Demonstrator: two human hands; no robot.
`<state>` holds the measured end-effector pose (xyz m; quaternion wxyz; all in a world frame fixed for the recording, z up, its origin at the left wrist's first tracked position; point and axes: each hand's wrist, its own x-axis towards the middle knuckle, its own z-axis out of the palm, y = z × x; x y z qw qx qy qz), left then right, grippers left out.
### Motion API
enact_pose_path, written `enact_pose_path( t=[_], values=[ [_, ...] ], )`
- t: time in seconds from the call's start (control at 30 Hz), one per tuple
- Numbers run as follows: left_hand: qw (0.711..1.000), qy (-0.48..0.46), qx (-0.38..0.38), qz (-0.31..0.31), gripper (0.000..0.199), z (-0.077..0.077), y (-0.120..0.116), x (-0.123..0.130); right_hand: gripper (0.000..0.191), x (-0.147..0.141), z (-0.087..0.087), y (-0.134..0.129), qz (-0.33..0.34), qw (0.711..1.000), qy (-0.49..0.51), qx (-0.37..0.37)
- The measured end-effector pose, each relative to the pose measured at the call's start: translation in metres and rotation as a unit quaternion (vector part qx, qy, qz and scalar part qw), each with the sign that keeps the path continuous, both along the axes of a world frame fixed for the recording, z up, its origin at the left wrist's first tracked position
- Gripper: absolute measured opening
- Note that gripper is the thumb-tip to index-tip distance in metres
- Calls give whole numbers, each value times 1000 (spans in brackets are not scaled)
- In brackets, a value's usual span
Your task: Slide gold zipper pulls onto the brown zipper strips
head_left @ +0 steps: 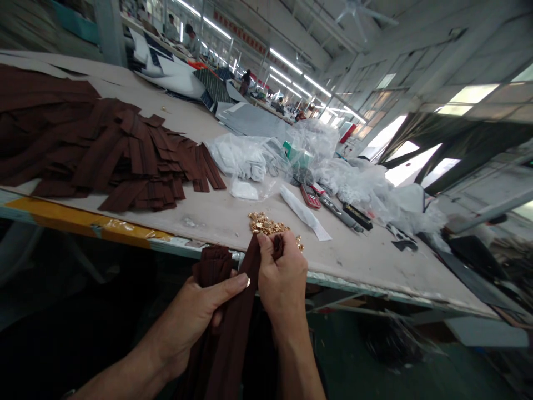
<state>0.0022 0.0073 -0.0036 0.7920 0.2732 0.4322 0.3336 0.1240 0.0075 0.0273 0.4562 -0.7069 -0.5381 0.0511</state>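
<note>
Tabletop w/ shiny gold pcs (266, 224)

The scene is viewed from the head, facing forward and down across the table (362, 266). The left hand (206, 303) and right hand (283, 272) are seen up close; the ceiling lights (285, 61) are caught far off, at a slant.

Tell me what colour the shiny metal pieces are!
The metal pieces are gold, clearest in the head view.
</note>
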Motion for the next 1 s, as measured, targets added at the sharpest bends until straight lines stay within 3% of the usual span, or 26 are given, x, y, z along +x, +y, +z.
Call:
enact_pose_path(
  t=[0.07, 0.17, 0.23, 0.33, 0.43, 0.5, 0.57, 0.73, 0.83, 0.93, 1.0],
  values=[
    [1000, 18, 14, 3, 31, 1, -2, 0, 21, -2, 0, -3, 61, 991, 117, 7],
    [999, 16, 44, -14, 30, -2, -7, -1, 27, -10, -2, -14, 135, 947, 291, -1],
    [998, 13, 55, -34, 30, -8, -12, -2, 27, -13, -2, -23, 159, 928, 337, -25],
    [998, 11, 40, -51, 31, -18, -15, -4, 24, -6, -3, -35, 112, 956, 269, -43],
    [998, -10, 34, -60, 32, -23, -14, -5, 26, 18, -5, -43, -26, 990, 138, -31],
    [997, -15, 30, -63, 33, -25, -12, -5, 30, 35, -7, -45, -106, 992, 57, -40],
    [998, -16, 29, -60, 32, -26, -11, -5, 30, 49, -7, -43, -135, 989, 1, -67],
    [996, -11, 38, -75, 32, -26, -12, -3, 29, 62, -3, -33, -135, 969, -138, -155],
    [996, -1, 38, -83, 31, -24, -12, -4, 29, 62, 0, -35, -136, 956, -194, -171],
    [996, 4, 43, -80, 27, -22, -11, -6, 27, 52, 0, -44, -96, 973, -164, -130],
    [995, 8, 57, -82, 24, -22, -11, -8, 25, 39, -2, -53, -30, 991, -77, -101]
  ],
)
